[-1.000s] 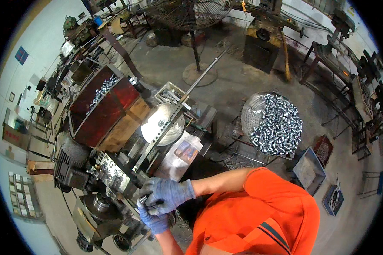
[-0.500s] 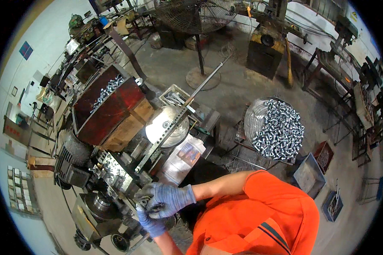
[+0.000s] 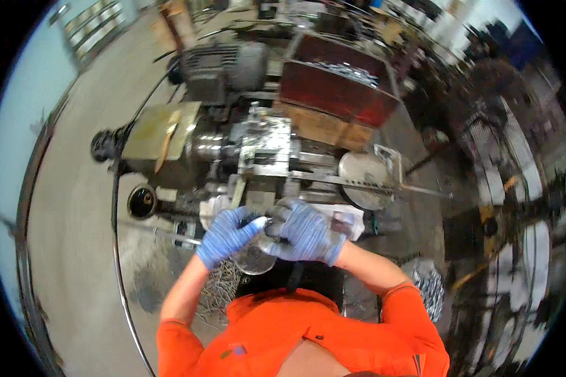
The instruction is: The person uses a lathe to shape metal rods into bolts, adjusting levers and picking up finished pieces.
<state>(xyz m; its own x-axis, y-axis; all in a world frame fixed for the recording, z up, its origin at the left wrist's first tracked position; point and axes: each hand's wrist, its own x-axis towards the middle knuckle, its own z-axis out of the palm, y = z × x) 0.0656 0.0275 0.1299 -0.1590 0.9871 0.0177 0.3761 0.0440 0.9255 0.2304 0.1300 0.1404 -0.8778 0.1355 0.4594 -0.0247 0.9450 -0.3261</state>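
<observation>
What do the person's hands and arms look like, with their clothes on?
The left hand and right hand wear streaky blue knitted gloves, with grey around the right one's fingers. Bright orange sleeves end around the elbows, leaving the forearms bare.

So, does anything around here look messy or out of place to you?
Yes: thin metal strands lie in a loose tangle below the left hand in the picture, like spilled scrap, though that may be normal here. A wooden-looking stick also lies aslant on the greenish machine cover. Nothing looks clearly damaged, but blur hides detail.
</observation>
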